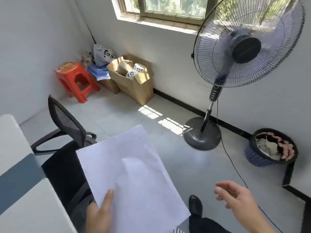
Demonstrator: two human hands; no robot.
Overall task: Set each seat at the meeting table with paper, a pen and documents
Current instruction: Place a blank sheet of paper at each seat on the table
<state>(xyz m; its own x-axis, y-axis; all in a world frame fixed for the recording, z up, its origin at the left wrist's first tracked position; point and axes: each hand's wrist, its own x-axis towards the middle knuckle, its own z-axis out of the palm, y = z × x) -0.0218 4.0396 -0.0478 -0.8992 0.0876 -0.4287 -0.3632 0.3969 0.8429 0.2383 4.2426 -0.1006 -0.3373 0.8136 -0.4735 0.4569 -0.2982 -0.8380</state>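
Paper (pixel 134 165) is up in the air over the chair (pixel 67 121), pinched at its near edge by the left hand (pixel 99 214), thumb on top. The right hand (pixel 235 197) hangs beside it, fingers loosely spread, holding nothing. The worktop (pixel 33 207) edge runs along the left, with the chair just beside it. Open tiled floor (pixel 117 111) lies between chair and fan (pixel 249 47), with a basket (pixel 257 158) by the right wall and a box (pixel 134 86) and stool (pixel 75 79) in the far corner.

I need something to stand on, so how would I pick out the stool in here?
Start at the window and look down-left to the room's far corner. The stool stands there, left of the cardboard boxes. It alone is bright red plastic, with an orange picture on its seat.
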